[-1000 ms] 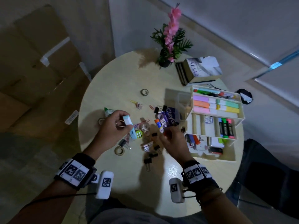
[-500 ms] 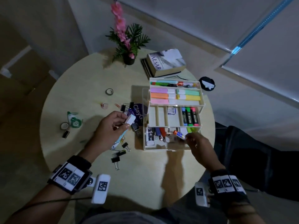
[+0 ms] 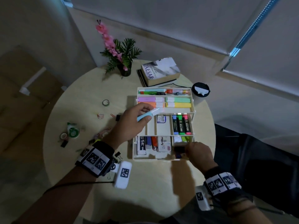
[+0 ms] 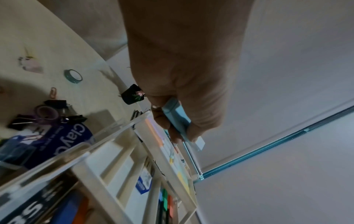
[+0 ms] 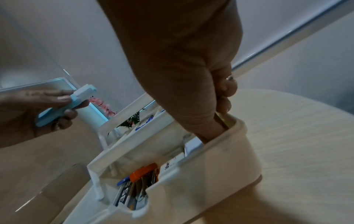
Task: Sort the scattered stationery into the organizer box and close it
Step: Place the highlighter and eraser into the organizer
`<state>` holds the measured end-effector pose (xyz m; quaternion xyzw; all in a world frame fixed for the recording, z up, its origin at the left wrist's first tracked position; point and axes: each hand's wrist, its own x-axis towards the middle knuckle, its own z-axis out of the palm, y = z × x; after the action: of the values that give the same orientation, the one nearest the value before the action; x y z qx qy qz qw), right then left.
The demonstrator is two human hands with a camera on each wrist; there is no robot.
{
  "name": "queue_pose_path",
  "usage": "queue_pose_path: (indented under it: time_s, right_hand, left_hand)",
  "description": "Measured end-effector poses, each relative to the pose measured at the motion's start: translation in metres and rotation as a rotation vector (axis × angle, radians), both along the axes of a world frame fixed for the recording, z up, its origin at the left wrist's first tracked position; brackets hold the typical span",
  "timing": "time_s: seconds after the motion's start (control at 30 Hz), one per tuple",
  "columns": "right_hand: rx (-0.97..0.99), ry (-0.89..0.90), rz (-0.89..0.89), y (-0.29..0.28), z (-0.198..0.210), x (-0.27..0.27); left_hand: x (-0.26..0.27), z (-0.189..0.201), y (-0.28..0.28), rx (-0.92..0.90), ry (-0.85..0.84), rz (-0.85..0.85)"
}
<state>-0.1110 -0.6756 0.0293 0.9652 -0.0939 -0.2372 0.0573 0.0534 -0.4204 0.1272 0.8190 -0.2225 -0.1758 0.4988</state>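
A home or small-office corner, as I see it through the head camera.

I'm looking down at a round pale wooden table against a plain wall, with a potted artificial flower, stacked books, roller blinds on the window, and cardboard boxes on the floor.

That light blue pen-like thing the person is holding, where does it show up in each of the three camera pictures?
Head: the light blue pen is just left of centre, in the left hand, over the organizer box.
Left wrist: centre, pointing away between the fingers.
Right wrist: far left edge.
Shared landmark: the organizer box, in all three views.
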Motion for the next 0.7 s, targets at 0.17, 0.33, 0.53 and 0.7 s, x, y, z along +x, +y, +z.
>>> queue_pose_path:
  time_s: [0.17, 0.33, 0.53, 0.7]
  right_hand:
    - [0.089, 0.008, -0.027, -0.005, 0.007, 0.000]
    - [0.783, -0.351, -0.220, -0.004, 0.048, 0.020]
    - [1.079, -0.803, -0.228, 0.013, 0.085, 0.065]
    - [0.907, -0.918, -0.030, 0.001, 0.080, 0.086]
  left_hand:
    - [0.011, 0.006, -0.022, -0.018, 0.012, 0.041]
    - [0.004, 0.005, -0.049, -0.052, 0.021, 0.082]
    - [-0.015, 0.011, -0.089, -0.225, 0.209, 0.211]
    - [-0.012, 0.013, -0.091, -0.264, 0.338, 0.253]
